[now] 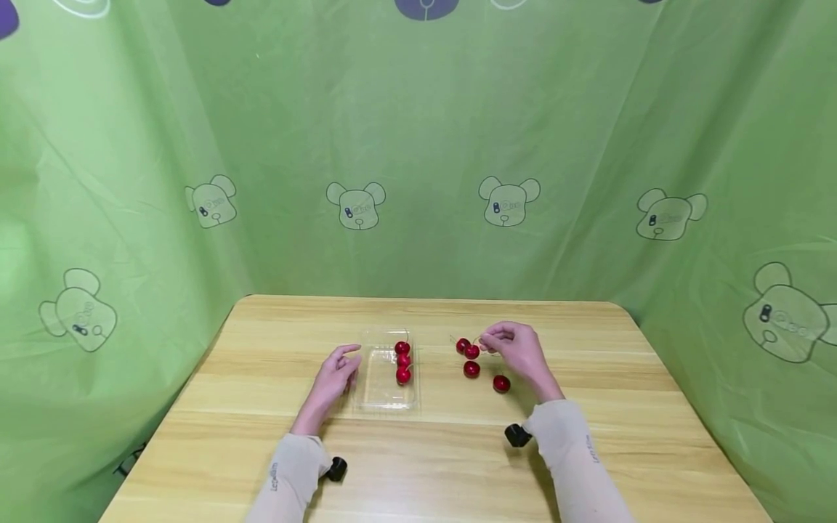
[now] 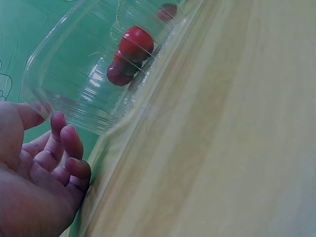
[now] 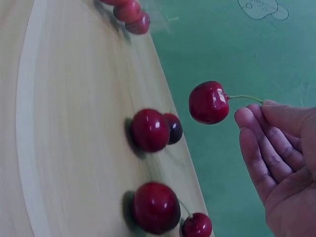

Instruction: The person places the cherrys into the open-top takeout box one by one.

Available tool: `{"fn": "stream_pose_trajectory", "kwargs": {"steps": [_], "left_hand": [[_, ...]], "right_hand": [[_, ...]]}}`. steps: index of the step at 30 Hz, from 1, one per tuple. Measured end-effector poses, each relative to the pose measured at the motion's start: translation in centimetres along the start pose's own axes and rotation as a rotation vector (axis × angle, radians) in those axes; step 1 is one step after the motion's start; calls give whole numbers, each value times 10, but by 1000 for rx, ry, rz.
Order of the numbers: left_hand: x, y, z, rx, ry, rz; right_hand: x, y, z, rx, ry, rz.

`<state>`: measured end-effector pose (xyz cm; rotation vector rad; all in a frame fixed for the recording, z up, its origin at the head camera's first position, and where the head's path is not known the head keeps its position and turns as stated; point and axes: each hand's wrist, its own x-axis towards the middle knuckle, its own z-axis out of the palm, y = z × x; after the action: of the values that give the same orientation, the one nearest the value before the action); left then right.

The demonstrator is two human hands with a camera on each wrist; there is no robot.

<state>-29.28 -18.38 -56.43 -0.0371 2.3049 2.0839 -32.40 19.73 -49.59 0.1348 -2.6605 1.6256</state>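
My right hand (image 1: pixel 519 352) pinches a dark red cherry (image 3: pixel 209 102) by its thin green stem (image 3: pixel 245 97), between thumb and fingertips. The cherry hangs above the table, close to other loose cherries, among them one cherry (image 1: pixel 471 369) in front and another cherry (image 1: pixel 501 383) nearer the wrist. On the left stands a clear plastic box (image 2: pixel 74 111) with three cherries (image 1: pixel 402 361) lined up along its right side. My left hand (image 1: pixel 335 376) is at the box's left edge, its fingers loosely bent near the rim. Whether the left fingertips press the plastic is hard to tell.
A light wooden table (image 1: pixel 445 450) carries everything. Green curtain (image 1: pixel 418 240) with bear-head prints surrounds its back and sides. Black wrist cameras (image 1: pixel 518 435) sit on both sleeves.
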Motion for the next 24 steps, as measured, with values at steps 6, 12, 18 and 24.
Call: {"fn": "stream_pose_trajectory", "kwargs": {"steps": [6,12,18,24], "left_hand": [[2,-5,0,-14,2,2],[1,-2,0,-33,-7,-11],[1,-1,0,-39,-11,-14],[0,-2,0,-34,1,1]], "right_hand": [[-3,-9,8,53,-18,-6],[-7,-14,23,104,-27,-23],[-13,-19,40,149,-46,-37],[-19,-28,52,134,-56,-50]]}}
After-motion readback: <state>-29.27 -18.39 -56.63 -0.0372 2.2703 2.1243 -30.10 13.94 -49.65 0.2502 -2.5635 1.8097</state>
